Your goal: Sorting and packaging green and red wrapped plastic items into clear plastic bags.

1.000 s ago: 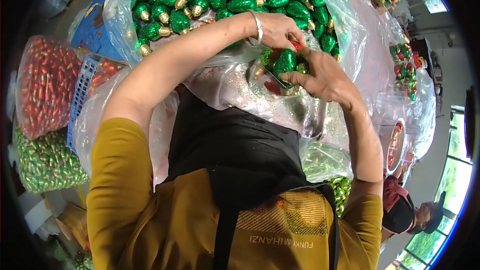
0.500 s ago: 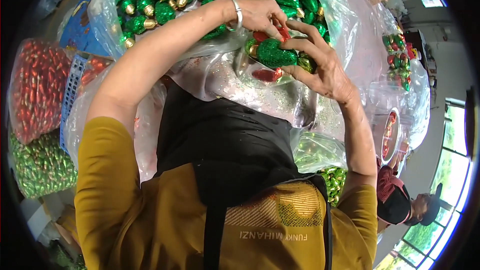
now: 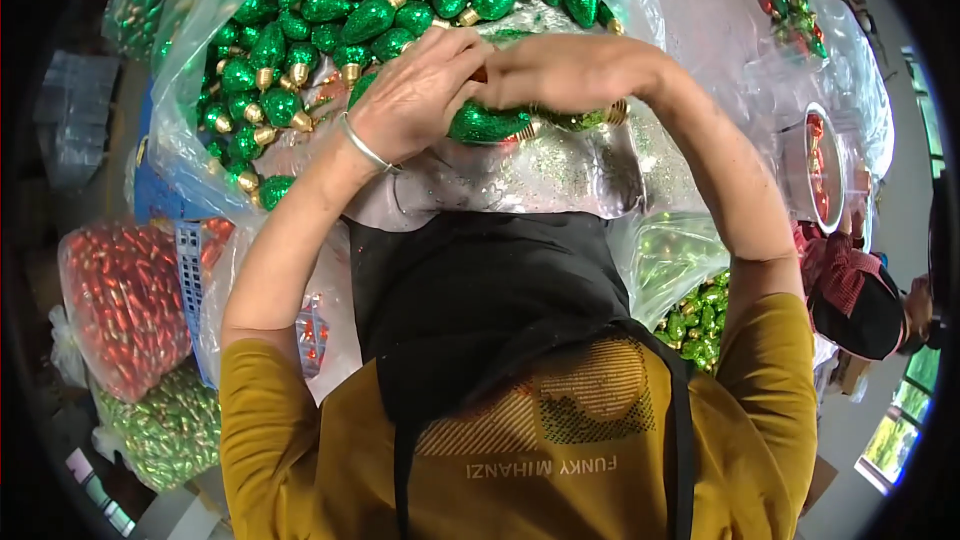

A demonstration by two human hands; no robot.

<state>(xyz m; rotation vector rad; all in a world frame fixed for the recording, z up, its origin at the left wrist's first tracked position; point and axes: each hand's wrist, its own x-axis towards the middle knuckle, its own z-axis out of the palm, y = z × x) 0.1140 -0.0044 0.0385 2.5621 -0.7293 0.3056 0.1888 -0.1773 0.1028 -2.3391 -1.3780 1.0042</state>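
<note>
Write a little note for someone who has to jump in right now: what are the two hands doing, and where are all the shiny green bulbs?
Left hand: closed around glittery green bulb ornaments at the middle of the work surface; silver bangle on the wrist.
Right hand: curled over the same cluster, fingertips meeting the left hand's grip.
Things: a big clear bag of green bulbs lies open just beyond the hands. A bag of red bulbs sits at far left, and a lighter green bag nearer than it.
Done: one handful is gathered between the hands.
Left: most bulbs are loose in the open bag.
</note>
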